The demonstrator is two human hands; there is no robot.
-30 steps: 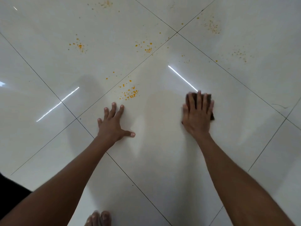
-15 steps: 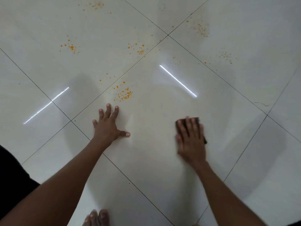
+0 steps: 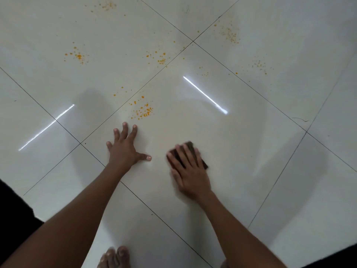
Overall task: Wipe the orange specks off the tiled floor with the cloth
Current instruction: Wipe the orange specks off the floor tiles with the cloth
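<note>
My right hand (image 3: 188,171) presses a small dark brown cloth (image 3: 193,149) flat on the glossy white tiled floor (image 3: 241,171), fingers straight over it; most of the cloth is hidden under the fingers. My left hand (image 3: 125,147) rests flat on the floor with fingers spread, just left of the cloth. A patch of orange specks (image 3: 144,111) lies right ahead of my left fingertips. More orange patches sit farther off: one patch (image 3: 78,56) at far left, another patch (image 3: 160,58) in the middle, a third patch (image 3: 230,34) at far right.
Dark grout lines cross the floor diagonally, meeting at a joint (image 3: 80,143) left of my left hand. Bright light reflections streak the tiles. My bare toes (image 3: 115,257) show at the bottom edge. A thin dark hair (image 3: 300,119) lies at right.
My right hand has slid the cloth toward me and leftward across the tile, ending close to my left thumb. My left hand has stayed planted.
</note>
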